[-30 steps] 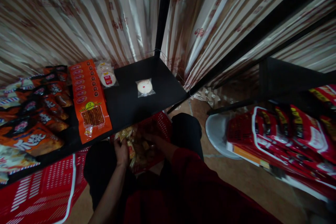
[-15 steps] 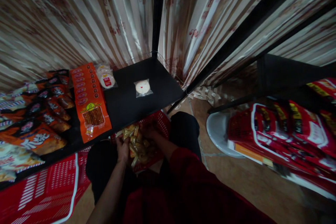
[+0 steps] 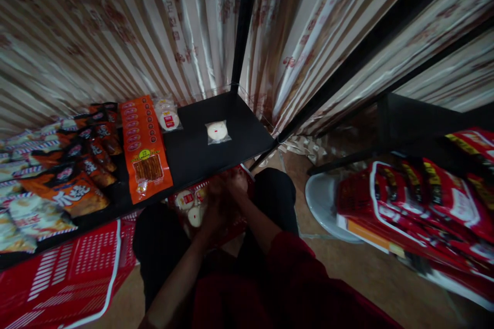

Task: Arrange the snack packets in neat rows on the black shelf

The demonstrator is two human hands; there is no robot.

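Between my knees stands a red basket (image 3: 249,172), partly under the front edge of the black shelf (image 3: 196,154). Clear packs of round white crackers (image 3: 195,215) show at its left side. My left hand (image 3: 214,208) reaches into the middle of the basket, close beside those packs. Just beyond it, my right hand (image 3: 233,184) is also down in the basket, near the back edge. Shadow and blur hide the fingers of both hands, so what they hold cannot be made out.
On the shelf lie a single wrapped white cracker (image 3: 217,132), a cracker pack (image 3: 168,119), a long orange snack packet (image 3: 145,149) and several snack bags (image 3: 69,190). Another red basket (image 3: 77,272) stands lower left. Red packets (image 3: 443,185) fill a basket at right, beside a grey stool (image 3: 326,205).
My left hand has moved right, from the basket's left side to its middle. Golden-wrapped snacks that filled the basket are out of sight; white cracker packs show there. The view has shifted slightly.
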